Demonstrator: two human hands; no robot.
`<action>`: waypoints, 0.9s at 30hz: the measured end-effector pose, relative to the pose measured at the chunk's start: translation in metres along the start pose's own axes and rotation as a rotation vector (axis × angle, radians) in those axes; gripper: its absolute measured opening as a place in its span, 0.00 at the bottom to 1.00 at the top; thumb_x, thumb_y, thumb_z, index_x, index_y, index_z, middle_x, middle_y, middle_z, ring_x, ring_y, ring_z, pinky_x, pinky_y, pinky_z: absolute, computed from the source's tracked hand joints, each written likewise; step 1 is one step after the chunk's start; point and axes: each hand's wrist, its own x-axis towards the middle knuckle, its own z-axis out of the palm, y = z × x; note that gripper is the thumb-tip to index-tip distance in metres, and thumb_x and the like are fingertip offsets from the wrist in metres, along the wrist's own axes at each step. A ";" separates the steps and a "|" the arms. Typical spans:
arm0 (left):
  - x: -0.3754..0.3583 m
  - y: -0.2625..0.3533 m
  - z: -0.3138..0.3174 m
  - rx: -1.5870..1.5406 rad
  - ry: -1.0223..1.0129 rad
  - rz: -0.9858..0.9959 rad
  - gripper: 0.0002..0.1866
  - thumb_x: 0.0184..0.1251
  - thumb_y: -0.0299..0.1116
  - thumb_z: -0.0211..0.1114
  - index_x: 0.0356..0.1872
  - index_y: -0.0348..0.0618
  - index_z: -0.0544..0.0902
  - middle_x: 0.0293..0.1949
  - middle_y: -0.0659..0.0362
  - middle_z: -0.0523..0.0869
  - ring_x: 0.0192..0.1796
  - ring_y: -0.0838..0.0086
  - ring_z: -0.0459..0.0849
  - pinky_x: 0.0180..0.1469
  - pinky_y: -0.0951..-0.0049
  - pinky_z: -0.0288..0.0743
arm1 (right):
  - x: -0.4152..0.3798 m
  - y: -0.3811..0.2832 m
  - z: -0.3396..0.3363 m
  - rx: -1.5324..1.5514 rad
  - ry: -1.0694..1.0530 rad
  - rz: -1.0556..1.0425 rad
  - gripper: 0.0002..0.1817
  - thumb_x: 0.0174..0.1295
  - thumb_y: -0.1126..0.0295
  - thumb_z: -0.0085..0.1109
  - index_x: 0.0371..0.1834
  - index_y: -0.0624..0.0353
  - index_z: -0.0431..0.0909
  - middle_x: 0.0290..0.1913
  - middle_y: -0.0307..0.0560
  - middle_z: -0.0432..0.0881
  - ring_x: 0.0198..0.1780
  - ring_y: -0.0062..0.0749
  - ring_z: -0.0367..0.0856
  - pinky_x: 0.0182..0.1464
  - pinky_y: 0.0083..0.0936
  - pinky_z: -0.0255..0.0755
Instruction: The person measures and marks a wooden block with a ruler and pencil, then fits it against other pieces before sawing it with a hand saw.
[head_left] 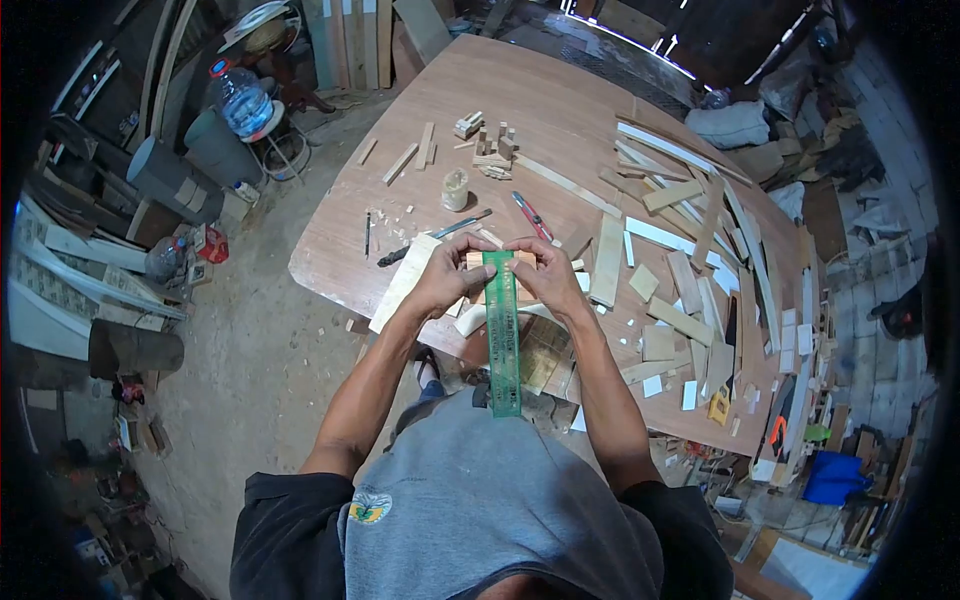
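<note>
A translucent green ruler (504, 345) runs from the near table edge back toward my chest. My left hand (452, 277) is closed at its far end, the thumb pressed on the ruler's left side. From the other side, my right hand (548, 276) pinches the same end, with its thumb on the ruler's right edge. A small reddish-brown wood piece (526, 291) lies under the ruler between my hands; the fingers partly hide it. Just beyond my hands are a red utility knife (532, 215) and a chisel-like tool (435, 237). A pale board (402, 286) lies beside my left wrist.
The wooden table (340, 225) carries a glue-smeared jar (455, 190), a pencil-like stick (367, 235) and small stacked blocks (494, 150). Many wood strips and offcuts (680, 320) cover its right side, with a yellow-handled saw (719, 404). A water bottle (241, 98) stands on a stool at left.
</note>
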 end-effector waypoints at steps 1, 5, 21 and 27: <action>-0.004 0.006 -0.003 -0.017 0.021 -0.079 0.16 0.64 0.19 0.71 0.52 0.35 0.80 0.43 0.59 0.86 0.24 0.83 0.80 0.24 0.80 0.75 | 0.004 0.000 0.004 -0.021 -0.010 -0.001 0.13 0.64 0.73 0.64 0.50 0.64 0.84 0.49 0.43 0.86 0.53 0.24 0.80 0.58 0.27 0.73; -0.009 0.005 -0.027 -0.014 0.069 -0.060 0.16 0.64 0.20 0.72 0.52 0.36 0.81 0.41 0.59 0.85 0.23 0.83 0.79 0.24 0.79 0.74 | 0.021 0.002 0.022 0.043 -0.090 -0.011 0.14 0.64 0.72 0.64 0.53 0.63 0.82 0.46 0.43 0.85 0.50 0.22 0.81 0.53 0.23 0.75; -0.147 -0.003 -0.234 -0.063 0.722 -0.158 0.15 0.66 0.21 0.70 0.52 0.35 0.83 0.42 0.58 0.88 0.42 0.78 0.86 0.47 0.76 0.83 | 0.205 0.125 0.263 -0.658 -0.208 0.045 0.11 0.60 0.67 0.62 0.39 0.63 0.88 0.41 0.66 0.87 0.46 0.63 0.86 0.50 0.46 0.80; -0.168 0.015 -0.261 0.105 0.807 -0.009 0.18 0.67 0.22 0.68 0.58 0.38 0.84 0.45 0.63 0.88 0.31 0.87 0.77 0.30 0.83 0.73 | 0.245 0.121 0.333 -0.980 -0.207 0.245 0.13 0.61 0.69 0.64 0.42 0.68 0.87 0.48 0.66 0.87 0.52 0.58 0.87 0.55 0.46 0.82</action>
